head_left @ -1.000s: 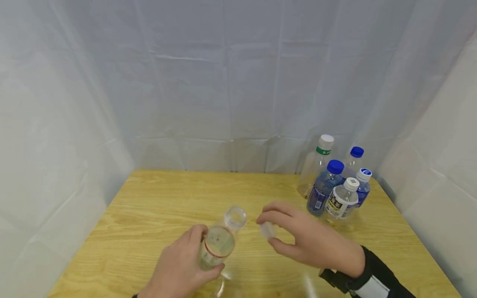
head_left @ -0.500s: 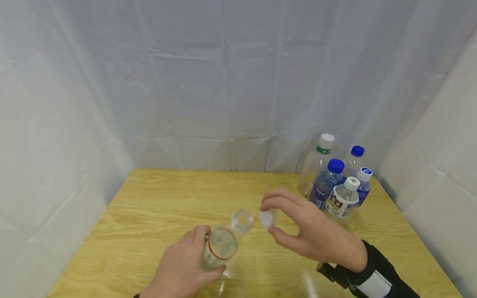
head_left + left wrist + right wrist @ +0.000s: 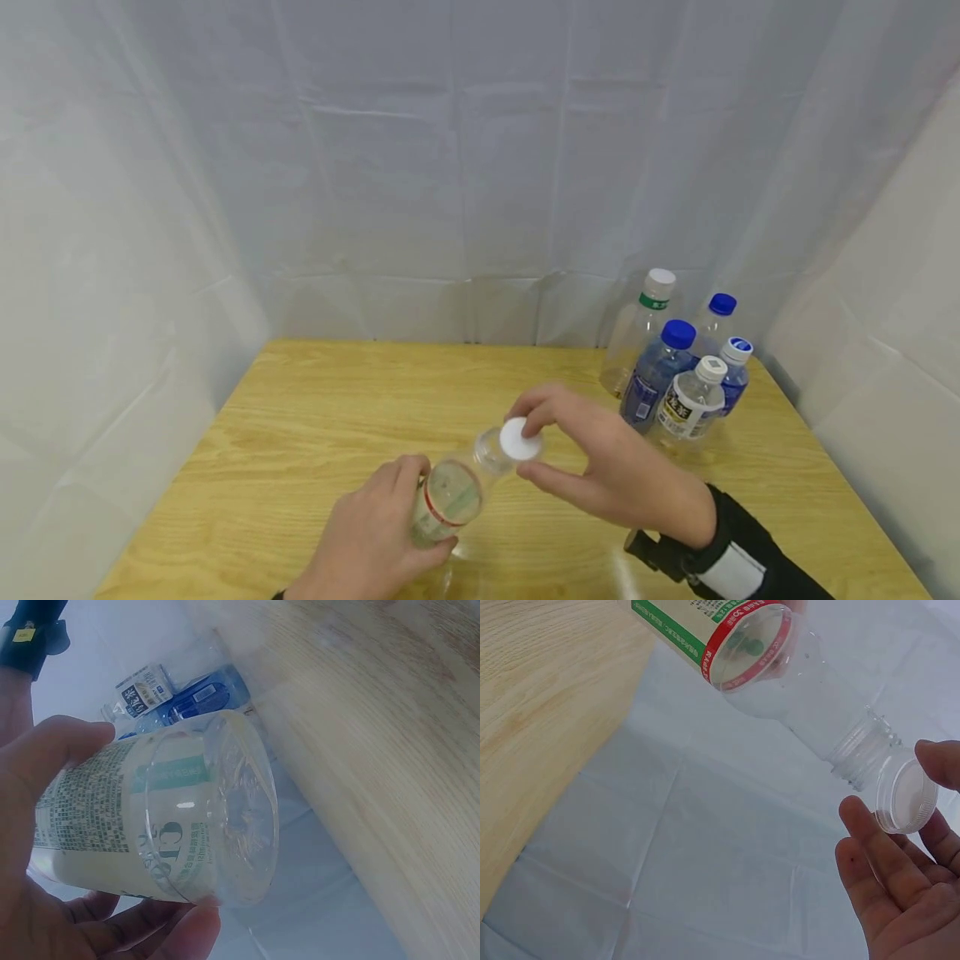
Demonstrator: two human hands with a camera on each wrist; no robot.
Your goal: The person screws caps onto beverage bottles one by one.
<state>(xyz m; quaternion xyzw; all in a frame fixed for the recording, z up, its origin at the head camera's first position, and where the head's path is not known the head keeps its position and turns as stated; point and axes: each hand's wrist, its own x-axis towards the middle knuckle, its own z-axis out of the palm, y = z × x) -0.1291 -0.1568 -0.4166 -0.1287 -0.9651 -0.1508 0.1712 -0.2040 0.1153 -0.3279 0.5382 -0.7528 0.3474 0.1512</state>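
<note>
A clear plastic bottle point(image 3: 450, 493) with a white, green and red label is held tilted above the table, its mouth toward the right. My left hand point(image 3: 370, 525) grips it round the label; in the left wrist view its base point(image 3: 247, 810) faces the camera. My right hand point(image 3: 611, 467) pinches a white screw cap point(image 3: 521, 439) between thumb and fingers, right at the bottle's mouth. From the right wrist view, the cap point(image 3: 909, 793) overlaps the threaded neck point(image 3: 862, 754); whether it sits on the threads I cannot tell.
Several capped bottles stand grouped at the table's back right: a clear one with a white cap point(image 3: 633, 337), a blue-capped one point(image 3: 656, 375) and one with a white label point(image 3: 686, 408) among them. White sheeting point(image 3: 480, 183) encloses the wooden table point(image 3: 345, 400).
My right hand has turned the cap and moved it left onto the bottle's mouth; before, a gap separated them. My left hand has shifted the bottle slightly right.
</note>
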